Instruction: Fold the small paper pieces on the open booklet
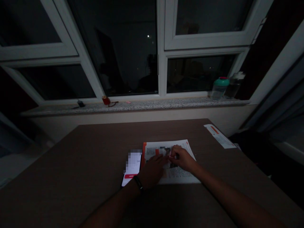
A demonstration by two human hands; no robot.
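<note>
Well, left hand (152, 171) and right hand (181, 158) met over a printed sheet (181, 178)

Both hands were low over the middle of the sheet, and their fingertips nearly met or touched. The left hand lay nearly flat, its fingers together and reaching toward the right, with its heel beside the sheet's near left corner. The right hand was more curled, its knuckles raised and its fingertips (172, 152) bent down toward the paper. The dim light and the overlap of the fingers hid whether they pinched anything, so I could not tell. A dark wristband (138, 183) circled the left wrist.

The sheet lay flat near the table's (71, 177) front edge, roughly centred. It carried blocks of small print, pictures and orange-red markings, with an orange-red strip along its left edge. A phone (131, 169) lay just beside that edge, partly under the left hand, its screen lit and showing a red button. Its upper part was blurred.

Farther out, a paper slip (219, 136) lay near the table's far right corner. Beyond the table ran a speckled stone sill (133, 106) beneath a white-framed window (209, 39), dark with night. On the sill stood a green-lidded tumbler (218, 89) just beside a clear bottle (234, 85). Toward the left lay a red trinket (106, 100) with a cord and a small dark object (80, 103).
</note>
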